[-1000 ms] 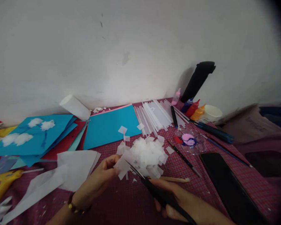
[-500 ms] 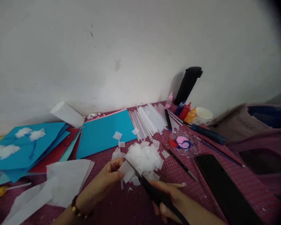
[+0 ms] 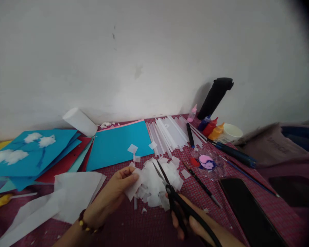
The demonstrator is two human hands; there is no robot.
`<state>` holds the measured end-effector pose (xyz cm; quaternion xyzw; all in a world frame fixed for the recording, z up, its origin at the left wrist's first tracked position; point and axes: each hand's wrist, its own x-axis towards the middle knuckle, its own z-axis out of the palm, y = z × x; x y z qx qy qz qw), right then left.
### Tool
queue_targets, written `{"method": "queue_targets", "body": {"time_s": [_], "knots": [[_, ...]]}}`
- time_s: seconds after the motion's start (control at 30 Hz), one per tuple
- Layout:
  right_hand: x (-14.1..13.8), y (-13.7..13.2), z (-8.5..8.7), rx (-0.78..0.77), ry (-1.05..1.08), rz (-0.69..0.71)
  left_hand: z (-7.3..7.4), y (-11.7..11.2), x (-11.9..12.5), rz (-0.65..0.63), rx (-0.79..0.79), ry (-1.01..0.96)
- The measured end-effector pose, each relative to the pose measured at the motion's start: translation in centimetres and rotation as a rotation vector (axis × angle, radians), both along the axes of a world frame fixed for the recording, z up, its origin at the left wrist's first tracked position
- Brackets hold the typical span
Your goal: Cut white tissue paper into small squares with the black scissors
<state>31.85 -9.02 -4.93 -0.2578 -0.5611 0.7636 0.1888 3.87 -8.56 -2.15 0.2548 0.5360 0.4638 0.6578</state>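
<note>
Between the thumb and fingers of my left hand [image 3: 122, 183] is a small piece of white tissue paper [image 3: 132, 188]. My right hand [image 3: 195, 216] grips a pair of black-handled scissors [image 3: 171, 192], whose blades stand slightly apart and point up over a pile of cut white paper squares [image 3: 154, 183]. The blades are clear of the paper in my left hand. Larger white tissue sheets [image 3: 74, 192] lie to the left of my left wrist. Several loose squares rest on the blue card [image 3: 115, 145] behind the pile.
Left stands a stack of coloured cards with a cotton-decorated blue sheet [image 3: 48, 157] on top. White paper strips [image 3: 170, 133], paint bottles [image 3: 208, 127], a bowl [image 3: 231, 131], a paint palette [image 3: 207, 163], brushes [image 3: 202, 185] and a black phone [image 3: 249, 212] lie to the right.
The scissors have moved away from the paper in my left hand, to the right, and their blades have opened. The view has shifted slightly left.
</note>
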Motion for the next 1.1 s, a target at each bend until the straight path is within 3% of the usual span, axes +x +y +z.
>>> {"method": "queue_targets", "body": {"time_s": [0.13, 0.33, 0.53, 0.83, 1.1], "knots": [[0.3, 0.1, 0.7, 0.018, -0.095, 0.074, 0.6, 0.6, 0.3, 0.077, 0.077, -0.056], [0.3, 0.3, 1.2, 0.194, -0.154, 0.145, -0.1, 0.6, 0.6, 0.001, 0.13, -0.045], [-0.4, 0.6, 1.3, 0.128, -0.152, 0.167, -1.2, 0.5, 0.9, -0.046, 0.116, -0.03], [-2.0, 0.3, 2.3, 0.126, -0.166, 0.113, -0.5, 0.2, 2.1, -0.008, 0.046, -0.023], [-2.3, -0.6, 0.5, -0.066, -0.177, 0.002, -0.6, 0.1, 2.7, -0.005, 0.006, -0.033]]}}
